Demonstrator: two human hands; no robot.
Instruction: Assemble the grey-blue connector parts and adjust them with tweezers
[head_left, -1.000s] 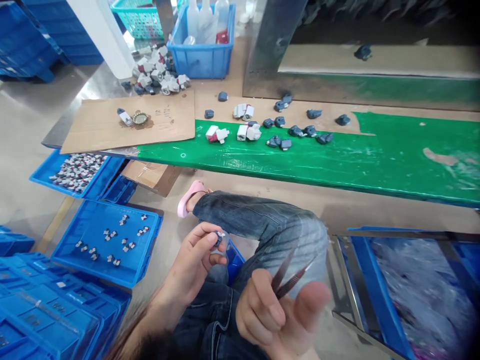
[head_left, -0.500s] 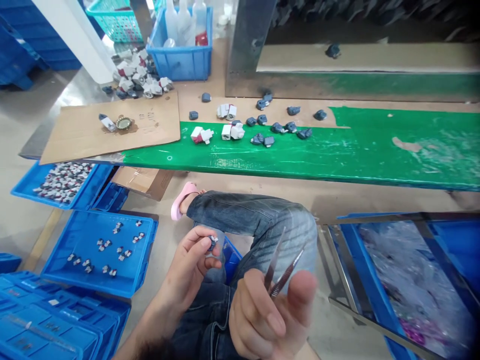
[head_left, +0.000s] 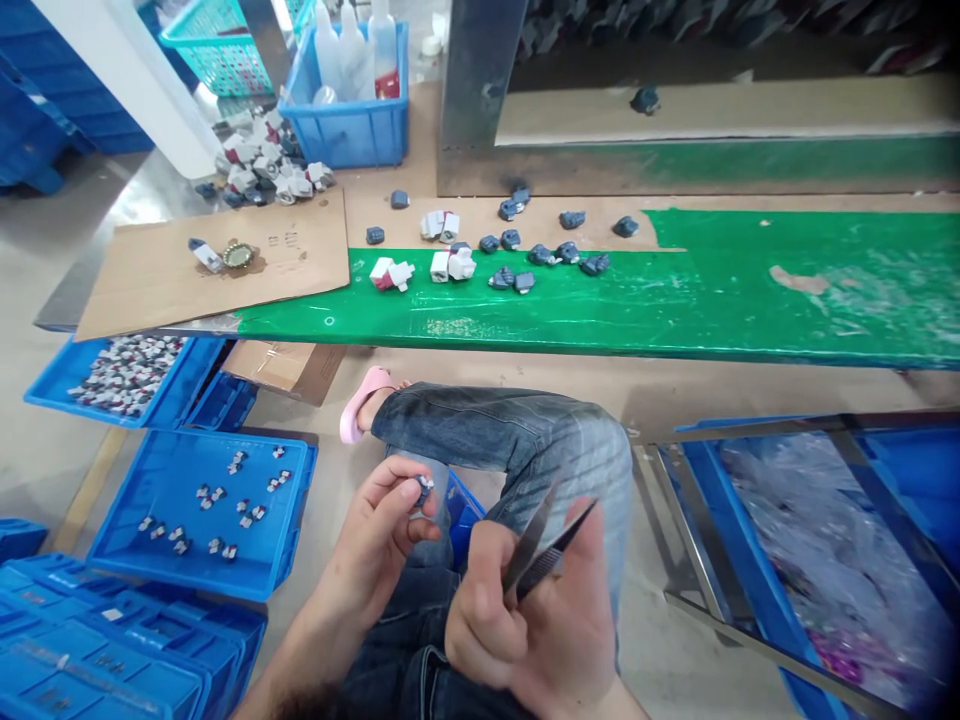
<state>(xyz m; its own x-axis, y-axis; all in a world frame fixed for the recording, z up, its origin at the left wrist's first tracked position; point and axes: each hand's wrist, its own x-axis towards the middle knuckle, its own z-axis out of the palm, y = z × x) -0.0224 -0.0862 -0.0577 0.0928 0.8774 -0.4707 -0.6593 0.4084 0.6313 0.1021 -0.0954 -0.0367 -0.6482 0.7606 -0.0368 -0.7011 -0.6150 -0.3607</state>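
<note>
Dark piece [head_left: 424, 489] sits in left hand [head_left: 381, 512], cardboard marks [head_left: 283, 240] unreadable.

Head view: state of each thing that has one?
Left grip: closed on the dark part
Right grip: holding the tweezers
Tweezers: open, tips apart
Near tray: open-topped, sparsely filled
Far tray: open-topped, heaped
Bottle bin: open-topped, bottles standing inside
Right-side bin: open-topped, holding clear plastic

From my remote screen I make out ridged metal tweezers [head_left: 543, 564], a dark piece [head_left: 424, 489] like matt plastic, glossy, scuffed green sheeting [head_left: 697, 310] along the front edge of the bench [head_left: 64, 306], matt cardboard [head_left: 161, 292] at its left end, and worn denim trousers [head_left: 480, 425].
</note>
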